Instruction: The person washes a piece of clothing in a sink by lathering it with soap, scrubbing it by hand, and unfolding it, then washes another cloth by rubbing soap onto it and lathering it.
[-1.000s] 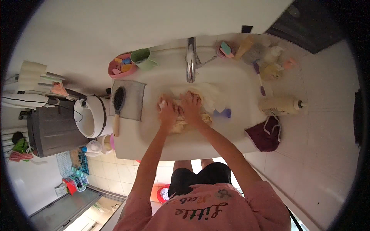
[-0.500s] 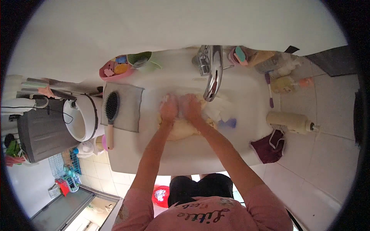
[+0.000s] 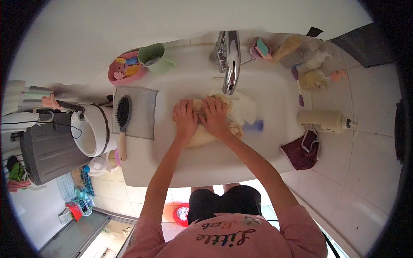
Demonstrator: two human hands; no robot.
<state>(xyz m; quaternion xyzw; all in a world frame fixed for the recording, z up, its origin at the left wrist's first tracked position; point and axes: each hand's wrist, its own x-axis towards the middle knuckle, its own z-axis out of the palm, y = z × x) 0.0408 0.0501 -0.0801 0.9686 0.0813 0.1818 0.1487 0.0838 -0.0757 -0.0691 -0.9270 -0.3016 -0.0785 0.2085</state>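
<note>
Inside the white sink (image 3: 223, 167), my left hand (image 3: 185, 121) and my right hand (image 3: 215, 118) press side by side on a wet, pale yellow cloth (image 3: 201, 138). Both hands are closed on it, fingers curled over its bunched far part and pointing away from me. The cloth spreads below my wrists and shows again right of my right hand. Beside it lies a white piece of cloth (image 3: 244, 110), with a blue patch or object (image 3: 254, 126) near it that I cannot make out. The chrome faucet (image 3: 232, 64) reaches over the basin just beyond my right hand.
On the left rim, a hairbrush (image 3: 123, 116) rests on a grey mesh cloth (image 3: 144, 114). Behind stand a pink tray (image 3: 112, 71) and a green cup (image 3: 150, 55). To the right are a pump bottle (image 3: 322, 121), a maroon cloth (image 3: 299, 152) and a purple brush (image 3: 297, 86).
My hands were blurred, closer together and farther into the basin. They have come slightly toward me and apart, and their fingers now show over the cloth. The view has tilted a little.
</note>
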